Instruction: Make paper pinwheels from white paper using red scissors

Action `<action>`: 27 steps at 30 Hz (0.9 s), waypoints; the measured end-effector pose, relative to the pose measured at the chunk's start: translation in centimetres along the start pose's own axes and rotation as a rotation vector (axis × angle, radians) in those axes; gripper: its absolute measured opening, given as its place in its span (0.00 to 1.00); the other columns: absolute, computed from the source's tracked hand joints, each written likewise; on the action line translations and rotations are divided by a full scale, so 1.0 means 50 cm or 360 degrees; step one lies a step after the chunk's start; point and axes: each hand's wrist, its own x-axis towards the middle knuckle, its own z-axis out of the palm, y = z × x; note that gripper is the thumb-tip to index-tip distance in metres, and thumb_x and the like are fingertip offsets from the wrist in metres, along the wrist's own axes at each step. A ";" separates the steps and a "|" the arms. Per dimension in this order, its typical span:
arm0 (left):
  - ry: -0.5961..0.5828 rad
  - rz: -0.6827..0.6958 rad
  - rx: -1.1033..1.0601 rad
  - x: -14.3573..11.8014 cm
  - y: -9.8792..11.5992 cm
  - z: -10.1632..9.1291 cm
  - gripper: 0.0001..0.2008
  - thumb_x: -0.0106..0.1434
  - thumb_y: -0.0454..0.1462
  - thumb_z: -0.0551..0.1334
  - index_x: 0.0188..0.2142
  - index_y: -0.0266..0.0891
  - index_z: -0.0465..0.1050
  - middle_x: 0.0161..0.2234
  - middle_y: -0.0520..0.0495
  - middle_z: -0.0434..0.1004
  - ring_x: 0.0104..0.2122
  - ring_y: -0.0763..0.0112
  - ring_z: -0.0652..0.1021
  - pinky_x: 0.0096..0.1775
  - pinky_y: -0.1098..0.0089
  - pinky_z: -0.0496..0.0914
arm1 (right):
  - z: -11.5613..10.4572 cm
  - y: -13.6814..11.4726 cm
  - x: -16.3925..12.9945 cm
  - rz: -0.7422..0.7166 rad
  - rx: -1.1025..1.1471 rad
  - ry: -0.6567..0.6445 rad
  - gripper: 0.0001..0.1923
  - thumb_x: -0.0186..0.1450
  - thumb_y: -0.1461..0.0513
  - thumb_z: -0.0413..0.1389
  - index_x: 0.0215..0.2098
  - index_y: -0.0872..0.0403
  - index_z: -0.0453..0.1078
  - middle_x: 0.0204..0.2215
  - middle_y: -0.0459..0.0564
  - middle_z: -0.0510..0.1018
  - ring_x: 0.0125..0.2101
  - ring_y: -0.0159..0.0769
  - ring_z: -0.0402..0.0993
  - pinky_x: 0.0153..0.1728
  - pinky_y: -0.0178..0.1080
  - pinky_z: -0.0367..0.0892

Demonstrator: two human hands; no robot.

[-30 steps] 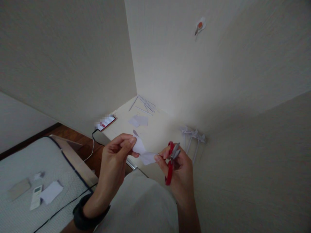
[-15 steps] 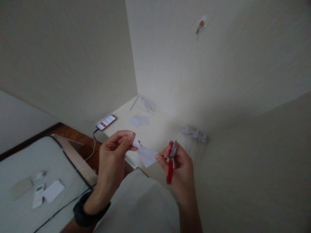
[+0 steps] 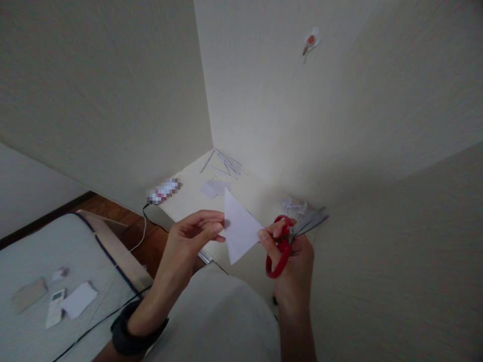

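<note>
Pale walls meet in a corner above a light surface (image 3: 249, 193), and I am looking over the person's shoulder at it.

Far left, on the bed (image 3: 33, 261), lie four small things: a tan card, a remote, a white sheet and a little scrap. A black cable runs across the mattress edge. Further right, a phone (image 3: 163, 191) sits at the near-left edge of the surface with a white cord dropping from it. Loose paper sheets (image 3: 214, 188) rest in the middle, and a bundle of thin paper sticks (image 3: 225, 163), too many to count, lies in the corner.

One left hand (image 3: 192, 236), a dark band on its wrist, is raised with fingers bent, its grip pinched on the left edge of a single white paper triangle (image 3: 239, 232) held in the air between both hands, above the surface's near edge.

One right hand (image 3: 294, 246) pinches the triangle's right corner with thumb and fingertip while the other fingers are curled around one pair of red-handled scissors (image 3: 289, 239), blades pointing up and right, slightly apart.

Behind the blades lie some small white paper bows (image 3: 294, 205). High on the wall is an orange-centred hook (image 3: 310, 40).
</note>
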 end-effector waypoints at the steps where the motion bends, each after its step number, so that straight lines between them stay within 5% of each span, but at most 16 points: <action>1: -0.0057 -0.0037 0.0048 0.000 -0.003 -0.001 0.04 0.50 0.35 0.73 0.28 0.41 0.82 0.26 0.53 0.80 0.23 0.79 0.75 0.26 0.82 0.72 | -0.001 0.000 0.000 -0.0010 0.0009 0.0031 0.12 0.55 0.68 0.64 0.25 0.52 0.64 0.22 0.37 0.69 0.24 0.25 0.65 0.27 0.29 0.62; 5: -0.0077 -0.0021 0.0162 -0.003 -0.008 0.002 0.04 0.51 0.33 0.72 0.23 0.41 0.80 0.20 0.57 0.75 0.18 0.84 0.69 0.22 0.84 0.65 | -0.001 -0.001 0.000 -0.0004 0.0035 0.0047 0.12 0.55 0.69 0.64 0.25 0.52 0.64 0.21 0.36 0.70 0.22 0.24 0.65 0.26 0.28 0.62; 20: -0.0088 0.0031 0.0261 -0.010 -0.007 0.014 0.07 0.53 0.34 0.70 0.21 0.39 0.75 0.20 0.57 0.71 0.23 0.79 0.69 0.26 0.79 0.62 | 0.005 -0.001 -0.001 -0.0049 0.0122 0.0109 0.12 0.55 0.69 0.64 0.24 0.53 0.64 0.21 0.37 0.70 0.23 0.24 0.68 0.27 0.28 0.65; 27: -0.0207 -0.0283 0.0033 -0.025 -0.052 0.010 0.09 0.54 0.39 0.70 0.23 0.38 0.74 0.21 0.55 0.72 0.22 0.79 0.68 0.25 0.78 0.62 | 0.006 0.005 0.000 -0.0079 0.0155 0.0160 0.13 0.55 0.70 0.64 0.25 0.53 0.63 0.21 0.37 0.70 0.22 0.25 0.67 0.27 0.29 0.64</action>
